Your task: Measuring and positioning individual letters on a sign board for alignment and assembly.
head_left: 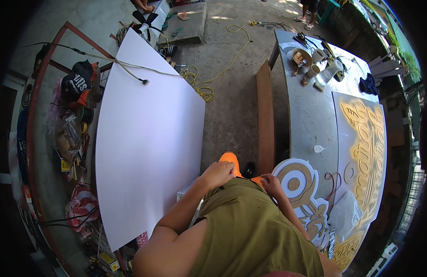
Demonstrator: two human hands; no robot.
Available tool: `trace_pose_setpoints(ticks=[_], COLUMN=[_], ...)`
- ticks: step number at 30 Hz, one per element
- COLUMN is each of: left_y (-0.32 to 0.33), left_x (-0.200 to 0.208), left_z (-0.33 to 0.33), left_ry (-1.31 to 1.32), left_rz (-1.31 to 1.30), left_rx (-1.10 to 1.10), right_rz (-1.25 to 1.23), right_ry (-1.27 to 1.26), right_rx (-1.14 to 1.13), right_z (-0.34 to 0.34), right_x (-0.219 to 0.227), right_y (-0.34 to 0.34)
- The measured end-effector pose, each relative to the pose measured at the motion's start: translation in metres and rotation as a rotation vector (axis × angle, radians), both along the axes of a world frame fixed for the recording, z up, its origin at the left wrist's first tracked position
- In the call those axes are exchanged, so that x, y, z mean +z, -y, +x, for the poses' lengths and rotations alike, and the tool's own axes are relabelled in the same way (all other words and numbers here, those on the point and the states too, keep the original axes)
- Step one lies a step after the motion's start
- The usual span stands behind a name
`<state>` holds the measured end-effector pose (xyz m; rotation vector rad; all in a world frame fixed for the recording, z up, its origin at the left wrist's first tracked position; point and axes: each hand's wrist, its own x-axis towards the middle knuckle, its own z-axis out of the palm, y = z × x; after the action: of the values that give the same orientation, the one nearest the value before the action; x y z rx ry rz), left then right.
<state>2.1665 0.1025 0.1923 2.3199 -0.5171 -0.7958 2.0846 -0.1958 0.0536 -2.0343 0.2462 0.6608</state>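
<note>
In front of my waist, my left hand [218, 174] is closed beside the hem of my olive shirt [250, 221] and the orange shorts [229, 159]. My right hand [272, 185] curls closed at the other side of the hem, against the orange cloth. What either hand holds, if anything, is hidden by the fingers. Close to the right hand, a white cut-out sign [298, 177] with round and curling tan shapes rests on the grey table. A large white sheet [149, 129] lies to the left of my left hand.
The grey table [310, 115] bears a tan-sprayed stencil panel [361, 138], a clear plastic bag [346, 214], cups and a bowl [301, 57]. A brown board [265, 115] stands along its edge. Yellow cord [232, 64] winds over the floor, and a black cable plug [145, 81] lies on the sheet.
</note>
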Motion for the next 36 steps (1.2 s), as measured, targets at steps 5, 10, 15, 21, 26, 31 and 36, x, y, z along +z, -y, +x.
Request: trace_pose_setpoints(ticks=[5, 10, 15, 21, 26, 31, 36], left_y=[-0.012, -0.04, -0.096, -0.161, -0.171, -0.155, -0.154], left_x=[-0.035, -0.056, -0.051, -0.055, -0.071, -0.058, -0.074], left_z=[0.042, 0.121, 0.212, 0.264, 0.29, 0.343, 0.412], left_ry=[-0.027, -0.048, 0.024, 0.048, -0.024, -0.002, -0.028], left_rz=[0.035, -0.047, -0.042, 0.003, 0.007, -0.029, -0.049], left_rx=[-0.116, -0.098, 0.024, 0.149, 0.211, 0.239, 0.379], right_rz=[-0.018, -0.043, -0.148, -0.102, -0.272, -0.277, -0.25], right_ry=[-0.055, -0.076, -0.092, -0.214, -0.198, -0.204, -0.059], right_rx=[-0.011, -0.04, -0.01, -0.071, -0.069, -0.019, 0.148], right_z=[0.032, 0.089, 0.167, 0.229, 0.284, 0.346, 0.443], right_x=[-0.005, -0.009, -0.012, -0.061, -0.06, -0.078, -0.128], right_y=[-0.01, -0.034, -0.067, -0.048, -0.039, -0.022, 0.005])
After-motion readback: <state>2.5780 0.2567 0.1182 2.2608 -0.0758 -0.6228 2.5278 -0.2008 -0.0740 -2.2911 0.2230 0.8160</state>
